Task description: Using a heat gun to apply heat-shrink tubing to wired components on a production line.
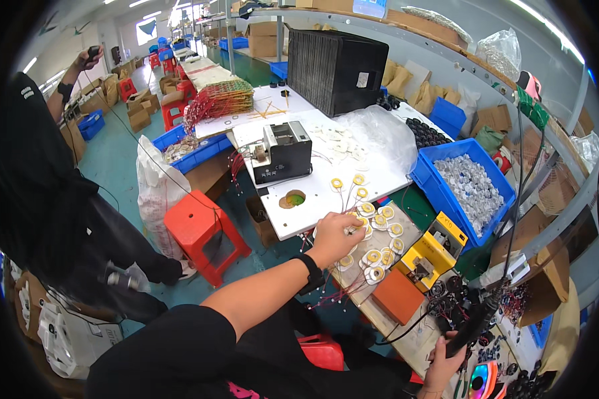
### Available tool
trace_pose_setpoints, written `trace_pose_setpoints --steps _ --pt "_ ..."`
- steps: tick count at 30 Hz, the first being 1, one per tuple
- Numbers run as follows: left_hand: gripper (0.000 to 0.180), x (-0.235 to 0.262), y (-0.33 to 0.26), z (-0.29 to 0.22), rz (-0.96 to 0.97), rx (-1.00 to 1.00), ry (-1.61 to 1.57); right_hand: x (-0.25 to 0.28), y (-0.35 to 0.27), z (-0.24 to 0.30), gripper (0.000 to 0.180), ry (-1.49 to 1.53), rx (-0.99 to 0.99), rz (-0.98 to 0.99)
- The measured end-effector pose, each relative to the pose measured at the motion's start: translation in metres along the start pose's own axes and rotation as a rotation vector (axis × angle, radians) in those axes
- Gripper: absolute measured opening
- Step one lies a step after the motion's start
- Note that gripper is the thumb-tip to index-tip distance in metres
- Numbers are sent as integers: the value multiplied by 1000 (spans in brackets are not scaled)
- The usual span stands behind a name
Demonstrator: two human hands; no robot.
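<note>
The white rings [379,233] with yellow centres lie clustered on the bench's near edge, just left of the yellow tool [432,253]. The left hand [336,236] rests on the cluster's left side, fingers curled around one ring. The right hand [446,359] grasps a black handle [476,326] at the lower right. Bare white board [326,193] lies beyond the rings; the blue bin [426,179] borders them on the right.

Small round white discs with yellow ring centres and thin wire leads [381,238], lying flat in a loose cluster on the grey bench strip; four more scattered at 12 o'clock on the white board. Black pen-shaped wired hand tool [474,326], tilted, at 5 o'clock from the cluster, well apart.
</note>
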State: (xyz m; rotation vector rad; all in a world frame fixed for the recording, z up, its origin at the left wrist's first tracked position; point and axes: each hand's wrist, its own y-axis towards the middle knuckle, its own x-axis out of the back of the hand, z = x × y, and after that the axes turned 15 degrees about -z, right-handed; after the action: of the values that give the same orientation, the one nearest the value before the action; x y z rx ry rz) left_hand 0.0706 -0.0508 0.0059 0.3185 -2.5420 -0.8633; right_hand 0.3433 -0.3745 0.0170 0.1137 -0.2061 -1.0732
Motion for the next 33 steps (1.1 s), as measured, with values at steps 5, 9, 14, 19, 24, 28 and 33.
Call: trace_pose_setpoints --steps 5,9,14,19,24,28,33 --pt "26 12 9 11 -91 668 -605 -7 5 4 25 -8 5 -20" --pt "22 35 33 -9 -245 799 -735 -15 4 -4 23 -5 -16 17" --pt "20 43 73 49 -225 535 -543 -19 4 -21 28 -44 47 26" --pt "30 29 76 79 -87 72 322 -11 -1 -10 25 -21 28 4" --pt "17 9 60 124 40 -98 377 -8 -3 10 25 -114 43 2" --pt "21 6 56 128 12 -111 343 -13 2 16 24 -108 58 11" --pt "32 11 55 117 74 -70 301 -27 17 -3 19 -73 65 61"
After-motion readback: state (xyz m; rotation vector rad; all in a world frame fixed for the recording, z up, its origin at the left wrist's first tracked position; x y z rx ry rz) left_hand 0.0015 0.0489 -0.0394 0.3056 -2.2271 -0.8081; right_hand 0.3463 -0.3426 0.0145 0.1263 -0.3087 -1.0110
